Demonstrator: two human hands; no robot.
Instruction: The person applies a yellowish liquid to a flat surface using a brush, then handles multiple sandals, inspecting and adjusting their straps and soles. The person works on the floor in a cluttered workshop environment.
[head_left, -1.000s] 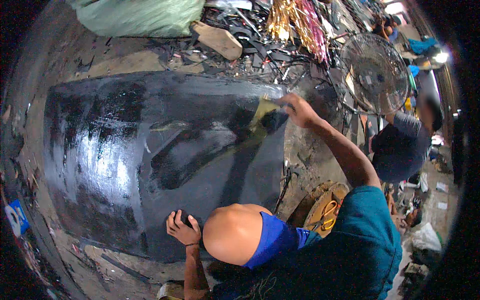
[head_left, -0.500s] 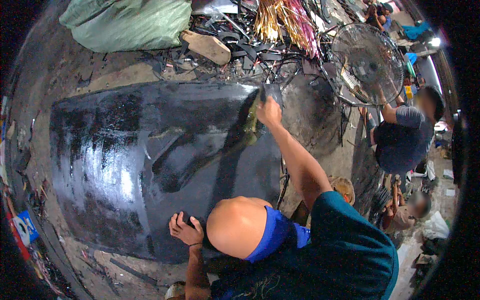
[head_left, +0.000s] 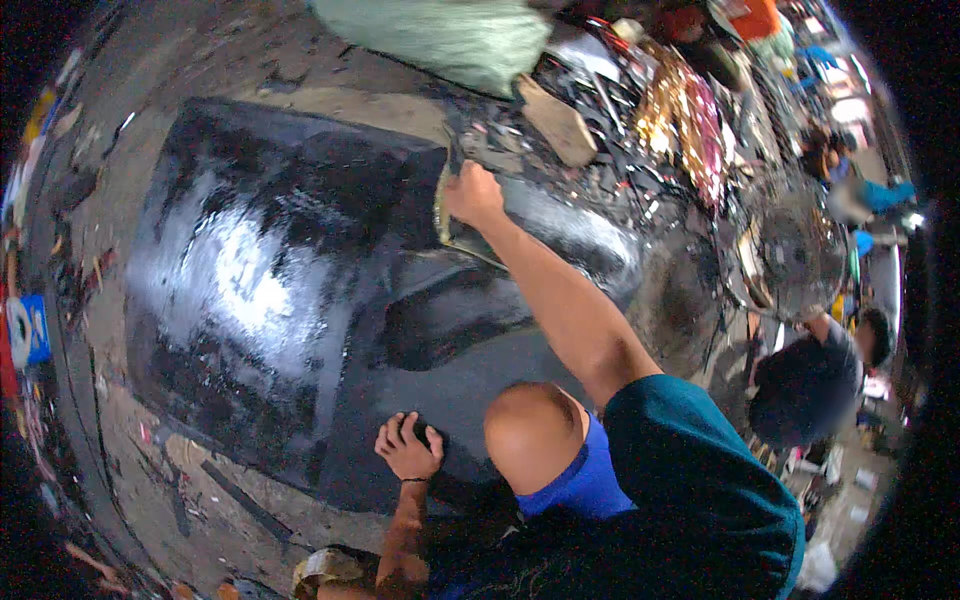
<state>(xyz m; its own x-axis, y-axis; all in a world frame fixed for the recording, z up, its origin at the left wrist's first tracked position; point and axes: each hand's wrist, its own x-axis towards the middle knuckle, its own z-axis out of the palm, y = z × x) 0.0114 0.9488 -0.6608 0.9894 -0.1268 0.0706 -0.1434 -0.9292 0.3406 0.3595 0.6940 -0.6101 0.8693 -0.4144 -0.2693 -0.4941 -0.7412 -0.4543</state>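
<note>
A large black sheet (head_left: pixel 255 400) lies on the floor before me, with a wet-looking shine over its left part and its far right corner. My right hand (head_left: pixel 472 195) is closed at the sheet's far side, gripping a flat spreader-like tool (head_left: pixel 441 208) with a yellowish edge. That edge rests against the sheet; the grip hides the rest, so its exact kind is unclear. Nearer to me, my left hand (head_left: pixel 410 447) lies on the sheet beside my bare knee (head_left: pixel 535 437). Its fingers are apart and hold nothing that I can see.
Beyond the sheet are a pale green sack (head_left: pixel 440 40), a wooden board (head_left: pixel 557 120), dark scraps and shiny gold and pink strips (head_left: pixel 690 110). A standing fan (head_left: pixel 795 245) is at the right, near a seated person (head_left: pixel 808 385). A blue-and-white package (head_left: pixel 30 328) lies far left.
My right hand has swept the tool leftward along the sheet's far side, and the far right corner now shines. The view has turned; my left hand stays on the sheet.
</note>
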